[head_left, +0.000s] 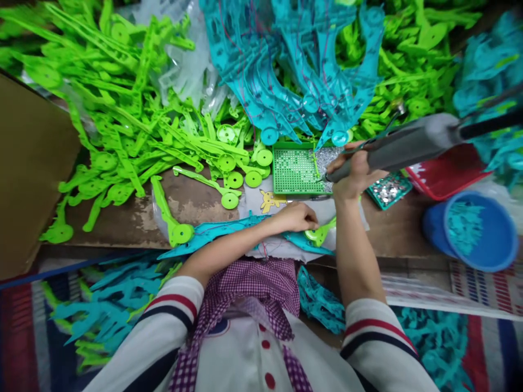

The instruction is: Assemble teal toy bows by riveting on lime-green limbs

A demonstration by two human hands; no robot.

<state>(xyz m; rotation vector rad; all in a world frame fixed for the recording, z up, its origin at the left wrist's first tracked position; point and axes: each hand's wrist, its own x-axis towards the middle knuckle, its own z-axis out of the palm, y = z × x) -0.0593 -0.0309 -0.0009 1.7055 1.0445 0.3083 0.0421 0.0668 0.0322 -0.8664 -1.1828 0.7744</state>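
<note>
Right hand (354, 175): closed around the front barrel of a grey electric screwdriver (408, 144), whose body and cable run off to the outer side of the hand. The bit points down and inward from the fingers and meets the near right corner of a green screw-sorting tray (295, 171), where loose screws (327, 160) lie in a grey patch.

Left hand (295, 216): knuckles up, just nearer the body than the right hand, resting on a long teal plastic frame (220, 231) laid across the workbench (196, 204). A green plastic arm (321, 235) sits on the frame directly under the fingertips. Whether the fingers pinch the parts or only press them flat cannot be told.

Step in hand, as judged from this position: the bit is at the tray to take up a screw while the left hand keeps the stacked parts aligned.

The next move calls for:
- a screw seated squarely on the bit;
- the left hand holding green arm and teal frame in register;
- the driver brought upright over the joint below the left fingertips.

Beyond the right hand stand a small teal screw box (389, 189), a red tray (445, 171) and a blue bucket (476, 231). Heaps of green parts (134, 109) and teal parts (294, 60) lie beyond both hands.
</note>
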